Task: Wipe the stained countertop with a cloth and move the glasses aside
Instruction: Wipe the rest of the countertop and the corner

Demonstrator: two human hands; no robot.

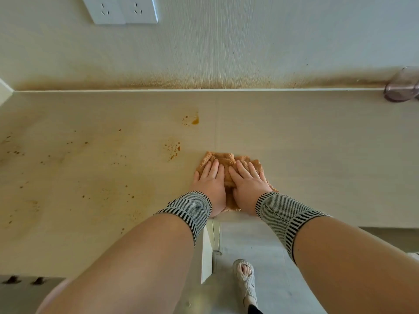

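Pale bench (294, 155) runs along a stained wall (204, 53), with orange-brown spots (174, 146) across its left half. Left hand (209, 184) and right hand (248, 184) lie flat, fingers straight, pressing an orange cloth (223, 160) near the front edge. One glass (402, 88) stands far right by the wall.

Soft, even daylight, bright and slightly warm, with no glare. Faint shadows lie under the hands (229, 184) on the counter (317, 155). Wide-angle bending curves the edges; near forearms loom large and soft. The far-right glass (402, 88) looks blurred.
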